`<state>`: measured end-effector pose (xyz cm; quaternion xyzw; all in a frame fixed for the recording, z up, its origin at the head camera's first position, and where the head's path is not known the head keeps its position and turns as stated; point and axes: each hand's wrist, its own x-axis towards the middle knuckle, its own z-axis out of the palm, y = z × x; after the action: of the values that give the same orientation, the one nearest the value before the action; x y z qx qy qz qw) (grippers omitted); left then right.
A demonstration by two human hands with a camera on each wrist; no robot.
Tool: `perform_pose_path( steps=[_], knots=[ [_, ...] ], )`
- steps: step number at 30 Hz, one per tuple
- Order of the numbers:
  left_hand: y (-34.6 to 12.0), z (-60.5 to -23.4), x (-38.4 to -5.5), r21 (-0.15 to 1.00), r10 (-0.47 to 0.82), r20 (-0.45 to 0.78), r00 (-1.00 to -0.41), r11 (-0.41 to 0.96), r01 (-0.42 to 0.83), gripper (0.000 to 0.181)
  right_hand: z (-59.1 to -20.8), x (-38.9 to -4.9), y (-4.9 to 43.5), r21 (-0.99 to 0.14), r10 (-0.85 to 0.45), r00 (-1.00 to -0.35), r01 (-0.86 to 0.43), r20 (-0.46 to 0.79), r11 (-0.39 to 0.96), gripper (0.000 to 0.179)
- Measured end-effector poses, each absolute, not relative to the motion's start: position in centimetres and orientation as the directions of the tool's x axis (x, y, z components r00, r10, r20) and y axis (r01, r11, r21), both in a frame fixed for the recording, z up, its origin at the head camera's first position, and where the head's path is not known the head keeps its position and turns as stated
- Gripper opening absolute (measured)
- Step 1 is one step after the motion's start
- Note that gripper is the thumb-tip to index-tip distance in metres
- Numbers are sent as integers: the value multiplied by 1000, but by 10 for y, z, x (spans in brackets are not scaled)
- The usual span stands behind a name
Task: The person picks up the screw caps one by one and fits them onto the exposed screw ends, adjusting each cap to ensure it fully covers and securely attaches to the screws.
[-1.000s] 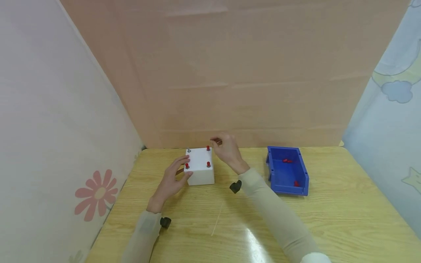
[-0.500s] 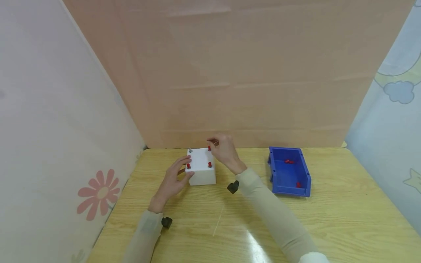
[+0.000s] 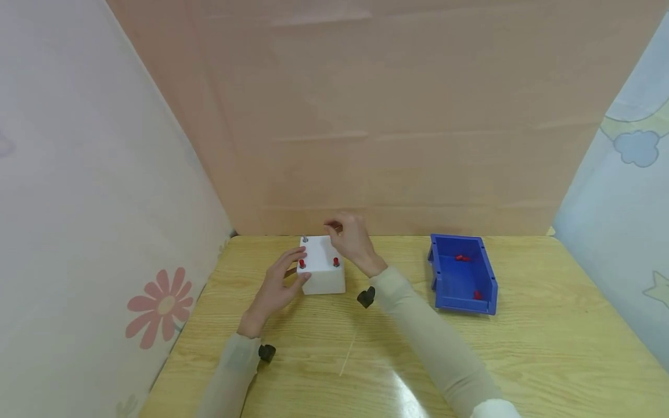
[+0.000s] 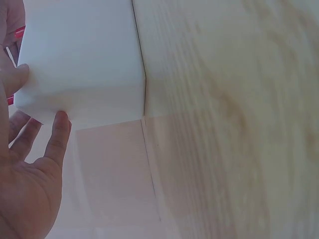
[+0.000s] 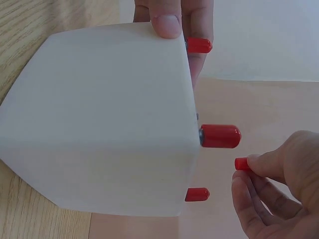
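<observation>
A white block (image 3: 321, 283) stands on the table with metal posts at its top corners. Red caps sit on three posts, among them the near right cap (image 5: 221, 136) and the near left cap (image 3: 301, 263); the far left post (image 3: 305, 238) is bare metal. My left hand (image 3: 274, 289) grips the block's near left corner, thumb on the front face. Above the block's far right side, my right hand (image 3: 352, 241) pinches another red cap (image 5: 241, 164) between thumb and finger, apart from the posts. In the head view that hand hides the far right post.
A blue bin (image 3: 438, 284) with several red caps (image 3: 462, 258) stands on the wooden table (image 3: 549, 325), right of the block. A brown panel (image 3: 366, 116) rises behind the table's far edge. Pale patterned walls flank both sides.
My right hand has moved left over the far right corner of the block, covering its capped post. The left hand keeps its hold. The whole head view has shifted slightly.
</observation>
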<state>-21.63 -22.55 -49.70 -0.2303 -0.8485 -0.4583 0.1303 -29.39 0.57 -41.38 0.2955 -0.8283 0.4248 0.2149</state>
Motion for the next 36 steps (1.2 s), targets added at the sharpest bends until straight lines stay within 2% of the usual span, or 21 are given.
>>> perform_pose_path(
  steps=[36],
  knots=[
    [-227, -497, -213, 706, 270, 436, -859, 490, 512, 50, -417, -292, -25, -586, -334, -755, -652, 565, 482, 12]
  ],
)
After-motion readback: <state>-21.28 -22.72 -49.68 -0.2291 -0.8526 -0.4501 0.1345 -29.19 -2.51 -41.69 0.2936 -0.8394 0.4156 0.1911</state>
